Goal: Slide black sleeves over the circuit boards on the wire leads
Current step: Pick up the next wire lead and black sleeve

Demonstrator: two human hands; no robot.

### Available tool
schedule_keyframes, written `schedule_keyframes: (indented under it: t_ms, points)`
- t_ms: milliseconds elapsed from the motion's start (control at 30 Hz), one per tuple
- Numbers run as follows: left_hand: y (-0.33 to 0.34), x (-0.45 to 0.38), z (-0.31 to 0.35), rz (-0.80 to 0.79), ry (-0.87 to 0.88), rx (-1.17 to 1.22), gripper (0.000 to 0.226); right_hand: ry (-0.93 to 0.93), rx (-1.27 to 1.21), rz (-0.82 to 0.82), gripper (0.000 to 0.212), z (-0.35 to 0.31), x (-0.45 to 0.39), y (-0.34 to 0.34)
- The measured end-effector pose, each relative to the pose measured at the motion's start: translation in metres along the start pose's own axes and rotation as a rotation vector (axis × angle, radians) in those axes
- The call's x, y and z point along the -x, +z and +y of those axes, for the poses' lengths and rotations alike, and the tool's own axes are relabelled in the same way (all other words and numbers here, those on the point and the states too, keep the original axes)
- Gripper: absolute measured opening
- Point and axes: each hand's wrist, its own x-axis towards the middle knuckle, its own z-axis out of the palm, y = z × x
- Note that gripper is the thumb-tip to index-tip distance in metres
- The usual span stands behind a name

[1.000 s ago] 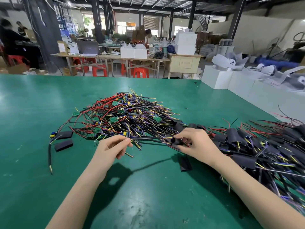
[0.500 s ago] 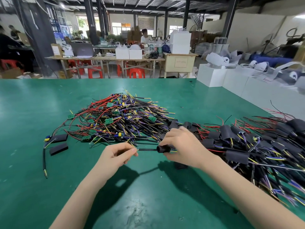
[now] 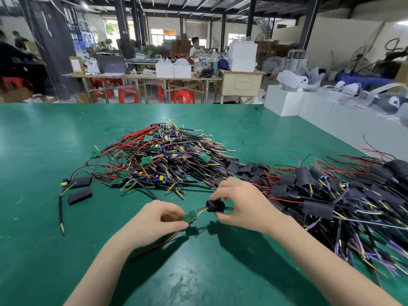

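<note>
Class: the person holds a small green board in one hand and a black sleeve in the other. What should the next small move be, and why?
Probably the right hand slides the black tubular sleeve leftward over the small green circuit board pinched by the left hand: the sleeve is already threaded on the leads, but the board is bare.

Green table (image 3: 66,133); white boxes (image 3: 309,107) at right edge; red stools (image 3: 184,96) beyond.

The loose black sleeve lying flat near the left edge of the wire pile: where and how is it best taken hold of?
Probably pinch the loose black sleeve across its two long edges near one short end, coming from above. It lies flat on the green table, apart from the wires, so only its top and edges are exposed; an end grip leaves the opposite opening free for a circuit board.
</note>
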Motion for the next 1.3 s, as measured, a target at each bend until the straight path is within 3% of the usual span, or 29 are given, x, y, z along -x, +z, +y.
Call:
schedule_keyframes:
  t_ms: [200,800,1100,1300]
  points:
    - [0.006,0.000,0.002,-0.009,0.053,0.167,0.007,-0.040,-0.004,-0.028,0.023,-0.010,0.001,0.007]
    - [0.001,0.004,0.010,0.113,0.221,0.072,0.019,0.007,-0.169,-0.088,0.027,-0.015,0.004,-0.001]
    - [0.002,0.003,0.008,0.056,0.182,0.141,0.008,-0.016,-0.269,-0.004,0.029,-0.017,0.006,0.001]
    - [0.002,0.004,0.013,0.055,0.128,0.384,0.020,-0.037,-0.323,0.046,0.027,-0.021,0.005,0.001]
